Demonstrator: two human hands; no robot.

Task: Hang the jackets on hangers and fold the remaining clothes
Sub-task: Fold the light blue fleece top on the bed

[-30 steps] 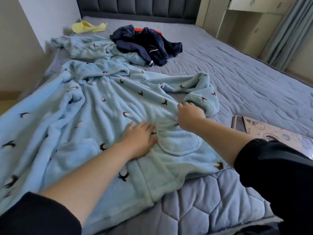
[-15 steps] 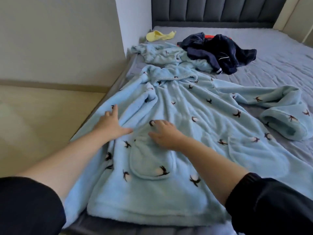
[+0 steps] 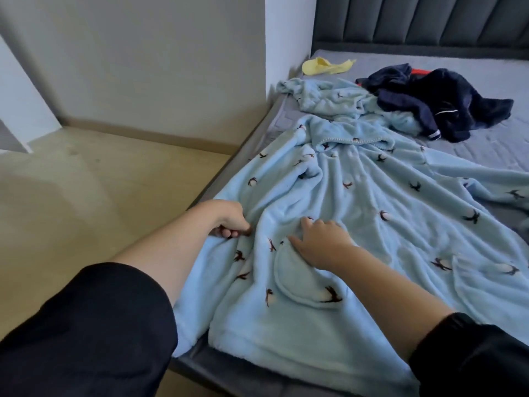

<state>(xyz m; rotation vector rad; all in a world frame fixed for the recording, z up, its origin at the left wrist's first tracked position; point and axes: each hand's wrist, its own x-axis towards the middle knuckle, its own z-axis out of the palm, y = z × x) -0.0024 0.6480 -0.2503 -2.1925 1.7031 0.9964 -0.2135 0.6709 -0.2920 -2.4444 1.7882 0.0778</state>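
A light blue fleece robe (image 3: 357,202) with small dark bird prints lies spread front-up across the left side of the grey bed (image 3: 486,150). Its left edge hangs over the bed's side. My left hand (image 3: 229,219) grips that left edge, fingers curled under the fabric. My right hand (image 3: 320,242) rests flat with spread fingers on the robe just above its rounded left pocket. A navy jacket (image 3: 440,101) lies crumpled near the headboard, with something red under it. A second light blue fleece piece (image 3: 323,96) is bunched beyond the robe's hood.
A yellow cloth (image 3: 323,65) lies at the bed's far left corner by the white wall (image 3: 286,38). The dark padded headboard (image 3: 429,21) runs along the back. Beige floor (image 3: 100,181) lies left of the bed frame.
My left hand went from lying flat on the robe's left edge to curling around it. The right hand stayed by the pocket. The view swung further left.
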